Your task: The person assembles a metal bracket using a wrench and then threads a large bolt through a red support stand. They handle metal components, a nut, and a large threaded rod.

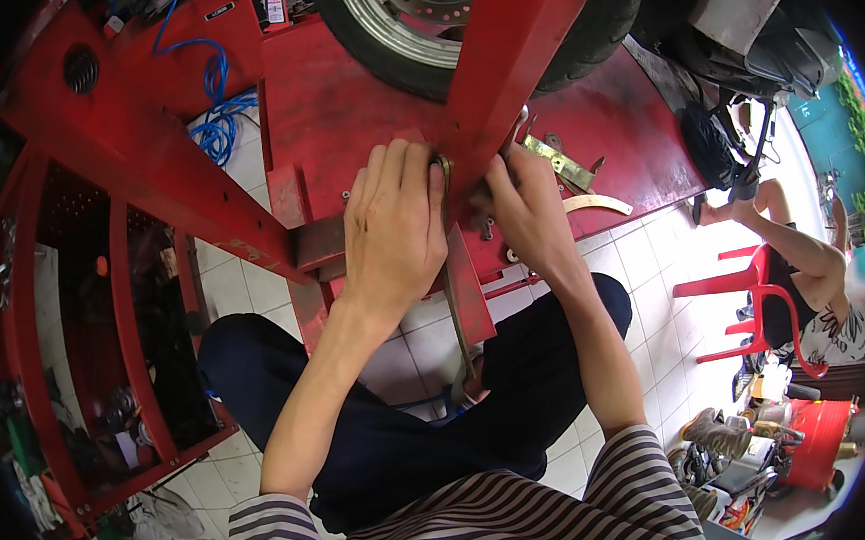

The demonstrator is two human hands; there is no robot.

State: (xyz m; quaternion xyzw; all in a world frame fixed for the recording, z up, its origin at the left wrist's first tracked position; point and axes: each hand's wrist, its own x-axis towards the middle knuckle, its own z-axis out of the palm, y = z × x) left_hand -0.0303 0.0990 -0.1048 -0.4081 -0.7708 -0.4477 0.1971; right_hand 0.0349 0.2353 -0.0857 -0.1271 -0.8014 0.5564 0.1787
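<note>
In the head view, the red cart [140,331] on the left has open bays; in the lower part of one lie dark metal parts [116,404], too dim to tell apart. At lower right, a red bucket [821,443] stands among shoes [715,433] and loose tools; its contents cannot be made out.

The red post [513,54] rises from the bench [341,106] between the two hands, and its foot is where both work. The left hand [394,217] is half closed, fingers bent over the foot, thumb stretched along its side; whether it grips anything cannot be told. The right hand [533,198] is curled against the other side, its fingertips partly hidden, so its hold cannot be told either.

The post also blocks part of the wheel [377,43] behind. A brass bracket [560,161] and a curved strip [598,201] lie just beside the right hand. A red beam [165,168] slants across the left, near a coiled blue hose [215,105]. Well apart, on the right, another person sits by a red chair [755,288].
</note>
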